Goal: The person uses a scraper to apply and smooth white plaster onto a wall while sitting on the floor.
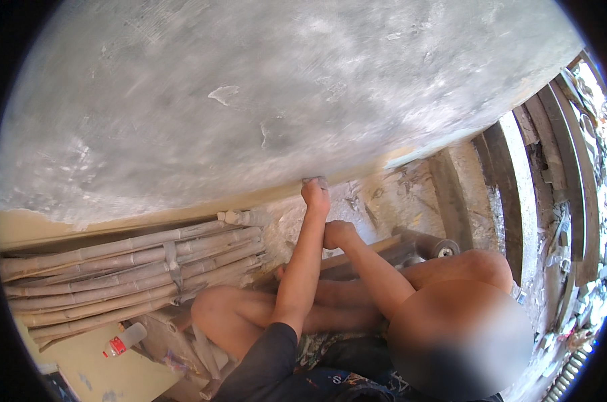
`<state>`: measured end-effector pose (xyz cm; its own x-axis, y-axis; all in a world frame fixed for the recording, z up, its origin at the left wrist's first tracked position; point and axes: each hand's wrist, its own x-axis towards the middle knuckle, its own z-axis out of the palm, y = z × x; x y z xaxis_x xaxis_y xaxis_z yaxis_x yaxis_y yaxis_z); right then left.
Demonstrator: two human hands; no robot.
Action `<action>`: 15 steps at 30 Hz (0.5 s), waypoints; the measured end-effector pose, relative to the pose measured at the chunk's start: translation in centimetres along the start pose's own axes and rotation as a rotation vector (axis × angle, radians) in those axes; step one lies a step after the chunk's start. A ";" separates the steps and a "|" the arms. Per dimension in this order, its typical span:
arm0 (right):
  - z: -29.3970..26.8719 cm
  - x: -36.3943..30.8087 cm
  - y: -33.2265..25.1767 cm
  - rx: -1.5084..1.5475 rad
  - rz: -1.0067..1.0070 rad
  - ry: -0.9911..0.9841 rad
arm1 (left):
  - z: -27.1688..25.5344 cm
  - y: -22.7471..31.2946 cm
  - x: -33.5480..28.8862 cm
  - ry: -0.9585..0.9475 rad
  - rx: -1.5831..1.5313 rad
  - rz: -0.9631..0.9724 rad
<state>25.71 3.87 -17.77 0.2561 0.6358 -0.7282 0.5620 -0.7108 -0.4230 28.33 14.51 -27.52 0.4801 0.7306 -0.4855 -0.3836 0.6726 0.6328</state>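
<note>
My left hand (pixel 315 194) is closed at the lower edge of a grey plastered wall (pixel 183 114), its arm stretched forward. A small greyish thing shows at its fingers, against the wall; its kind I cannot make out. Just below and to the right, my right hand (pixel 340 234) is curled closed beside my left wrist. Its fingers are turned away, so anything in them is hidden. Pale scuffs and two small peeled patches mark the wall, and a tan strip (pixel 250 197) runs along its bottom.
Bundled bamboo poles (pixel 129 268) lie at the left, with a clear plastic bottle (pixel 126 340) below them. Beside my bent knees is a brown cylinder (pixel 437 246). Wooden beams (pixel 514 194) and scattered debris (pixel 561 248) stretch along the right.
</note>
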 end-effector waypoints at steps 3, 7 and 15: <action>0.0 0.2 0.4 -0.007 0.040 0.000 | 0.0 -0.9 0.7 -0.282 -0.100 -0.358; -0.3 0.3 0.8 -0.006 0.035 -0.012 | 0.8 -1.3 0.4 -0.159 -0.170 -0.296; 0.4 0.9 1.2 -0.011 0.025 -0.010 | 1.2 -1.2 0.0 -0.257 -0.041 -0.548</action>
<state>26.33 3.46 -19.14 0.2625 0.6145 -0.7439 0.5638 -0.7234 -0.3986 29.75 13.55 -27.50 0.7893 0.2284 -0.5699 -0.0543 0.9506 0.3057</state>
